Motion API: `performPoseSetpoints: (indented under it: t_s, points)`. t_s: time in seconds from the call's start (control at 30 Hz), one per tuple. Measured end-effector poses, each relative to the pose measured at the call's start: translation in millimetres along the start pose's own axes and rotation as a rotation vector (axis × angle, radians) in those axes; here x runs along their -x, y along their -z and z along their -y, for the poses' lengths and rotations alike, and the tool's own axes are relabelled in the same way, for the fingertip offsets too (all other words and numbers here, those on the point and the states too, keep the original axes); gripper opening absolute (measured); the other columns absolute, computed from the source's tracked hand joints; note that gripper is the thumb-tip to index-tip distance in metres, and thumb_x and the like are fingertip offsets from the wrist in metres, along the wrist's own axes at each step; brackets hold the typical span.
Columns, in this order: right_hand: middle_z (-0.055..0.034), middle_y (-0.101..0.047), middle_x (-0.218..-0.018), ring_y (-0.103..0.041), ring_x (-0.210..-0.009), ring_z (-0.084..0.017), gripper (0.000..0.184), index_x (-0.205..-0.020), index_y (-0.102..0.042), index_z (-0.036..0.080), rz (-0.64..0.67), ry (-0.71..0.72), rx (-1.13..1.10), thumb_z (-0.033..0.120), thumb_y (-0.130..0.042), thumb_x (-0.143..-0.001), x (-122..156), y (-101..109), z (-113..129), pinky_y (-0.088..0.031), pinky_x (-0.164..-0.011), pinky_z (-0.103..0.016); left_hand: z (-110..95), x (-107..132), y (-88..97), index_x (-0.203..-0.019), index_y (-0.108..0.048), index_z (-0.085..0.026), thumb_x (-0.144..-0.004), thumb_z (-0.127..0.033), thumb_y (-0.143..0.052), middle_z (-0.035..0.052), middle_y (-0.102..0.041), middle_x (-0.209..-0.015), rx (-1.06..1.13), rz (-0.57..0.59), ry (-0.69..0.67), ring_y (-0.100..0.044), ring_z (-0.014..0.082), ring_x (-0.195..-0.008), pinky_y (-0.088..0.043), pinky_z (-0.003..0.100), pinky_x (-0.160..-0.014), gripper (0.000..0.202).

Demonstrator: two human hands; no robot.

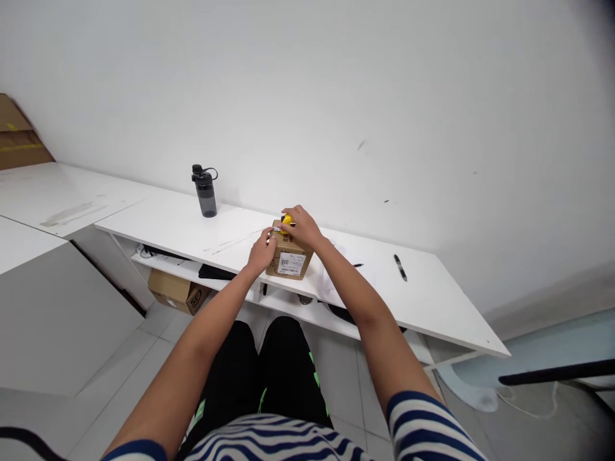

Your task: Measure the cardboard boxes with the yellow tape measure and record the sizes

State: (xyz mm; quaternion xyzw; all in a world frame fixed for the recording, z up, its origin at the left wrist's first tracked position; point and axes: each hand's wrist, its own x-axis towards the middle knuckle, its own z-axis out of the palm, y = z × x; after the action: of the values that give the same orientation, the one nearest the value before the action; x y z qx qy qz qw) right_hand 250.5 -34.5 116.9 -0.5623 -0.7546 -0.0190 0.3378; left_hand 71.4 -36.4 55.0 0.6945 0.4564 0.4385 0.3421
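A small brown cardboard box (310, 257) with a white printed label on its front stands on the white desk. Over its top, my right hand (303, 225) grips a yellow and black tape measure (287, 220). My left hand (262, 250) is at the box's upper left edge, fingers bent and pressed together by the short, pale end of the tape. Exactly what the left fingertips pinch is too small to make out.
A dark water bottle (206, 197) stands left of the box. Right of it lie white paper (331, 282), a thin black pen (358, 265) and a thicker black pen (400, 267). Under the desk, a shelf (283, 304) and a cardboard carton (169, 288) show.
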Motion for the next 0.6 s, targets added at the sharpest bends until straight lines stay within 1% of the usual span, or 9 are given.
performPoseSetpoints:
  t_s: [0.07, 0.13, 0.23, 0.3, 0.4, 0.43, 0.5, 0.57, 0.6]
  points:
    - [-0.011, -0.056, -0.124, -0.057, -0.112, -0.025, 0.05, -0.136, -0.056, 0.02, 0.102, 0.053, -0.033, 0.037, -0.062, -0.089, -6.0, -4.3, 5.6, -0.048, -0.095, -0.037, -0.8, -0.5, 1.8, -0.145, -0.05, -0.033, -0.095, -0.039, -0.048, 0.0074, -0.07, -0.123, -0.015, 0.016, 0.008, -0.066, 0.0304, -0.107, -0.046, 0.043, -0.097, 0.05]
    - [-0.0104, -0.054, -0.13, -0.057, -0.114, -0.024, 0.056, -0.142, -0.049, 0.023, 0.195, 0.108, -0.045, 0.029, -0.059, -0.088, -6.7, -4.1, 6.2, -0.049, -0.095, -0.037, -0.3, -0.7, 2.5, -0.155, -0.034, -0.034, -0.094, -0.041, -0.05, 0.0078, -0.068, -0.13, 0.005, 0.031, 0.041, -0.067, 0.031, -0.107, -0.046, 0.045, -0.097, 0.063]
    - [-0.0088, -0.056, -0.127, -0.058, -0.112, -0.025, 0.057, -0.145, -0.045, 0.026, 0.196, 0.143, -0.027, 0.026, -0.056, -0.088, -4.1, 3.7, 2.3, -0.049, -0.094, -0.039, 1.2, 1.1, -1.0, -0.161, -0.014, -0.031, -0.092, -0.044, -0.055, 0.0117, -0.06, -0.142, 0.053, 0.036, 0.111, -0.065, 0.0322, -0.115, -0.046, 0.045, -0.1, 0.082]
    - [-0.0093, -0.057, -0.121, -0.06, -0.105, -0.026, 0.057, -0.143, -0.047, 0.024, 0.108, 0.086, 0.007, 0.03, -0.058, -0.087, -3.2, 12.0, -1.4, -0.05, -0.092, -0.039, 0.0, 2.8, -6.3, -0.16, -0.017, -0.026, -0.089, -0.044, -0.059, 0.0156, -0.041, -0.159, 0.045, -0.006, 0.134, -0.052, 0.0349, -0.135, -0.042, 0.046, -0.108, 0.084]
    - [-0.0113, -0.056, -0.117, -0.061, -0.095, -0.027, 0.054, -0.139, -0.052, 0.022, -0.027, -0.084, 0.072, 0.035, -0.059, -0.087, -3.1, 23.1, -7.2, -0.051, -0.086, -0.041, -9.6, -3.1, -13.6, -0.155, -0.027, -0.021, -0.084, -0.037, -0.065, 0.0153, -0.009, -0.17, -0.021, -0.081, 0.118, -0.017, 0.0374, -0.155, -0.025, 0.049, -0.121, 0.083]
    - [-0.0121, -0.056, -0.117, -0.062, -0.093, -0.028, 0.053, -0.138, -0.053, 0.022, -0.048, -0.146, 0.085, 0.036, -0.058, -0.087, -3.0, 25.5, -9.0, -0.051, -0.086, -0.041, -14.6, -9.5, -14.8, -0.154, -0.028, -0.02, -0.08, -0.033, -0.067, 0.0153, -0.007, -0.17, -0.037, -0.098, 0.093, -0.01, 0.0371, -0.157, -0.02, 0.05, -0.124, 0.084]
    - [-0.0135, -0.055, -0.117, -0.062, -0.092, -0.029, 0.054, -0.139, -0.053, 0.021, -0.053, -0.257, 0.097, 0.037, -0.057, -0.088, -2.8, 27.3, -11.7, -0.051, -0.085, -0.042, -24.8, -29.2, -15.0, -0.15, -0.032, -0.019, -0.074, -0.025, -0.069, 0.0157, -0.018, -0.167, -0.027, -0.131, 0.038, -0.01, 0.0355, -0.157, -0.017, 0.049, -0.125, 0.085]
    - [-0.0148, -0.056, -0.117, -0.063, -0.092, -0.03, 0.055, -0.142, -0.051, 0.021, -0.031, -0.314, 0.101, 0.037, -0.054, -0.09, -3.1, 25.7, -12.1, -0.051, -0.085, -0.043, -31.3, -53.4, -14.4, -0.145, -0.039, -0.02, -0.077, -0.021, -0.063, 0.0137, -0.037, -0.159, 0.056, -0.137, 0.021, -0.026, 0.0319, -0.152, -0.025, 0.047, -0.123, 0.072]
    - [-0.0153, -0.056, -0.118, -0.064, -0.093, -0.03, 0.054, -0.143, -0.05, 0.022, -0.02, -0.317, 0.106, 0.038, -0.052, -0.091, -3.6, 23.7, -11.3, -0.051, -0.085, -0.043, -32.1, -64.5, -14.6, -0.141, -0.045, -0.021, -0.078, -0.02, -0.061, 0.013, -0.044, -0.154, 0.094, -0.094, 0.029, -0.035, 0.0307, -0.147, -0.031, 0.046, -0.12, 0.065]
